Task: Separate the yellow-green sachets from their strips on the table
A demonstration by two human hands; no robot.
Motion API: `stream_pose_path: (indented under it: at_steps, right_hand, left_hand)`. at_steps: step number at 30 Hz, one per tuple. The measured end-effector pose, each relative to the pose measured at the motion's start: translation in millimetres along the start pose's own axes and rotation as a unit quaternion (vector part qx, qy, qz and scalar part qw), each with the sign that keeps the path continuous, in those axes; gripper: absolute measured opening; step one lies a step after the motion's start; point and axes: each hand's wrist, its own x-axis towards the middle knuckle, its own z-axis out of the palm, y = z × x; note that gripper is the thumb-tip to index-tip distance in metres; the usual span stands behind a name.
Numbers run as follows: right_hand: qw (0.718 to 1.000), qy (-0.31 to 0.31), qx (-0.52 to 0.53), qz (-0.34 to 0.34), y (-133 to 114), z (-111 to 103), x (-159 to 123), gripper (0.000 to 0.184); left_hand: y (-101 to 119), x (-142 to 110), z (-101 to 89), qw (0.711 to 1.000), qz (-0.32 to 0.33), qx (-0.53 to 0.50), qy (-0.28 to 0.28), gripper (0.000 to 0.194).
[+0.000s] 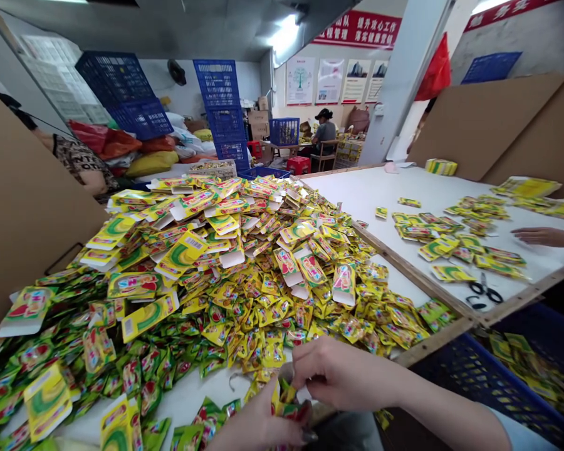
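Observation:
Low in the middle, my left hand point(258, 421) is wrapped round a small yellow candy box point(277, 398), its open end facing up and green and red showing inside. My right hand point(331, 373) is closed at the mouth of the box, fingers curled downward; whatever they pinch is hidden. In front of both hands spreads a big heap of small yellow candy packets point(263, 307), with green candy packets point(141, 369) on the left. Many open yellow cardboard boxes point(188, 250) lie on top of the heap.
A wooden strip point(418, 285) divides the white table. Beyond it lie filled packs point(418, 228), black scissors point(485, 291) and another person's hand point(545, 237). Below the table edge sits a blue crate point(493, 382). Stacked blue crates point(223, 116) and a seated person point(324, 134) are farther back.

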Motion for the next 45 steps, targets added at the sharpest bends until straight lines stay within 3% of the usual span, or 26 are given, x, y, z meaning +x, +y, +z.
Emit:
stream_pose_path:
  at_steps: [4,6,8,13,16,18,21,25,28,30,33,34,36,38,39,40,41,43,45]
  right_hand:
    - [0.991,-0.095,0.088,0.022,9.7,1.8,-3.0,0.041]
    - [0.971,-0.157,0.167,0.073,18.0,2.9,-6.1,0.04]
    - [0.95,-0.178,0.225,0.125,26.3,7.4,-9.1,0.037]
    - [0.96,-0.021,0.187,0.206,37.9,31.8,-14.5,0.036]
    - [0.94,0.03,0.232,0.247,36.0,45.9,-19.8,0.032]
    - [0.932,0.132,0.229,0.246,33.4,55.8,-24.1,0.028]
    - [0.887,0.282,0.256,0.262,33.7,77.1,-29.0,0.031]
    - [0.838,0.263,0.418,0.233,42.7,111.6,-32.6,0.068]
    - [0.825,0.263,0.452,0.213,43.5,121.9,-36.2,0.082]
    - [0.833,0.269,0.426,0.23,40.5,113.0,-41.9,0.078]
    - [0.853,0.276,0.367,0.249,42.5,72.1,-60.1,0.065]
    - [0.861,0.3,0.323,0.253,46.8,52.3,-68.3,0.062]
    - [0.86,0.406,0.155,0.269,59.9,9.7,-82.8,0.06]
    - [0.786,0.535,-0.112,0.289,74.1,-25.6,-86.2,0.06]
    - [0.758,0.548,-0.207,0.287,79.8,-36.1,-81.2,0.057]
    - [0.759,0.524,-0.263,0.282,84.1,-40.4,-71.5,0.05]
    - [0.785,0.476,-0.284,0.275,87.1,-38.5,-57.6,0.042]
    - [0.869,0.332,-0.259,0.261,91.0,-19.9,-23.3,0.026]
    - [0.894,0.272,-0.246,0.258,96.0,6.7,8.2,0.022]
  left_hand:
    - [0.2,-0.6,8.6,0.994,-0.029,-0.105,-0.008,0.044]
    - [-2.4,-0.8,10.3,0.985,-0.063,-0.16,-0.023,0.039]
    - [-7.9,-0.1,9.8,0.976,-0.084,-0.198,-0.021,0.036]
    - [-35.6,3.4,8.1,0.986,-0.035,-0.148,0.064,0.046]
    - [-53.0,2.1,7.4,0.986,-0.016,-0.142,0.089,0.054]
    - [-58.4,-0.1,5.4,0.979,-0.009,-0.18,0.095,0.058]
    - [-56.3,-2.0,2.1,0.966,0.025,-0.227,0.12,0.063]
    - [-47.7,3.1,7.7,0.974,0.09,-0.133,0.162,0.062]
    - [-46.2,11.4,19.7,0.983,0.111,-0.073,0.124,0.065]
    - [-47.0,15.4,26.0,0.986,0.122,-0.055,0.097,0.068]
    - [-45.2,15.8,25.0,0.983,0.14,0.032,0.116,0.067]
    - [-43.0,15.2,21.3,0.976,0.142,0.092,0.136,0.062]
    - [-37.2,16.5,10.1,0.94,0.149,0.249,0.178,0.043]
    - [-32.7,24.3,-3.0,0.885,0.158,0.392,0.195,0.035]
    - [-32.0,31.1,-9.2,0.86,0.161,0.444,0.193,0.039]
    - [-32.5,39.6,-14.6,0.839,0.163,0.482,0.191,0.044]
    - [-33.9,48.9,-19.1,0.825,0.162,0.507,0.192,0.049]
    - [-37.9,67.1,-25.6,0.812,0.159,0.527,0.195,0.049]
    - [-41.0,78.7,-29.9,0.815,0.158,0.522,0.197,0.037]
